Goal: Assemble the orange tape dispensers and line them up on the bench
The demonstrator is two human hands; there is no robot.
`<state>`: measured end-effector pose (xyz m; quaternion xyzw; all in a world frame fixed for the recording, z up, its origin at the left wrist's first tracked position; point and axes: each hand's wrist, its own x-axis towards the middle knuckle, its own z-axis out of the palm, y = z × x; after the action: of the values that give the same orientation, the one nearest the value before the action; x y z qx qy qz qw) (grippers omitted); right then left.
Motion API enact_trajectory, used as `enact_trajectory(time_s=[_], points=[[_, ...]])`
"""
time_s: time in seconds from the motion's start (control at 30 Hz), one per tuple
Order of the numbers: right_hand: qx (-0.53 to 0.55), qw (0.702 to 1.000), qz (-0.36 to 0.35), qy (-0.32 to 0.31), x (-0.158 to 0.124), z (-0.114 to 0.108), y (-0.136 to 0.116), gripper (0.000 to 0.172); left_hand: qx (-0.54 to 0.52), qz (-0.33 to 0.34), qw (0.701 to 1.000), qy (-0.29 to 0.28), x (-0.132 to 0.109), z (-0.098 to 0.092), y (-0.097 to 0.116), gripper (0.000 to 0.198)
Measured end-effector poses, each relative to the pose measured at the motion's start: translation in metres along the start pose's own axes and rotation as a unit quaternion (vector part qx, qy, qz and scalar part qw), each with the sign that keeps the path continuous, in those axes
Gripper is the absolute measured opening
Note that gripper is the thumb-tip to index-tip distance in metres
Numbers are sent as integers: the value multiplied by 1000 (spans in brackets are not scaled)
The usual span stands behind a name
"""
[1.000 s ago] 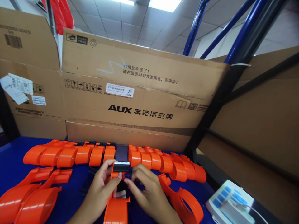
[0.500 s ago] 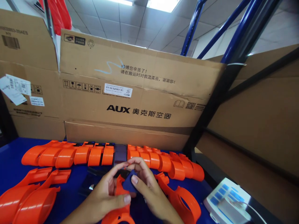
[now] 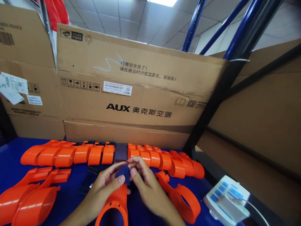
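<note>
orange holder [image 3: 119, 196] in curled left hand [image 3: 107, 183]

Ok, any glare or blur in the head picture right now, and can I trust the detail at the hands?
Head view, top: the ceiling light is blown out. Head view, back left: glossy highlights on the orange parts. Head view, left edge: carton print looks soft. Head view, centre: the dark blue piece shows little surface detail, partly covered by the left fingers.
</note>
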<state>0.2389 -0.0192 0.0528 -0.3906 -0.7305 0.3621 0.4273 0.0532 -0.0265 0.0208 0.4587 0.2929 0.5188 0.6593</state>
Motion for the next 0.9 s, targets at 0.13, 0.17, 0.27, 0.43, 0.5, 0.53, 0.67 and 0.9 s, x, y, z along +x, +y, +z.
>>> enact_trajectory(time_s=[0.13,0.17,0.27,0.43,0.5,0.53,0.67,0.9], points=[[-183,982,45,-12,-6,-25,-5,15,-108,-60,991,41,4,-7,-2,58],[-215,974,56,-39,-8,-30,-5,10,-126,-66,988,52,6,-10,-2,61],[-249,958,65,-125,-16,-39,-4,22,-159,-74,982,65,10,-16,-4,66],[-244,955,43,-162,-17,-39,-6,28,-167,-63,981,73,6,-11,-3,64],[-216,963,40,-156,-17,-38,-5,27,-164,-65,982,66,2,-6,-1,63],[-202,967,44,-150,-16,-39,-4,26,-165,-64,982,62,0,-4,-1,62],[-146,983,67,-89,-13,-41,6,20,-174,-49,983,34,-4,-1,-1,56],[-9,992,70,103,1,-30,16,8,-57,-41,997,-34,-10,-3,-3,45]])
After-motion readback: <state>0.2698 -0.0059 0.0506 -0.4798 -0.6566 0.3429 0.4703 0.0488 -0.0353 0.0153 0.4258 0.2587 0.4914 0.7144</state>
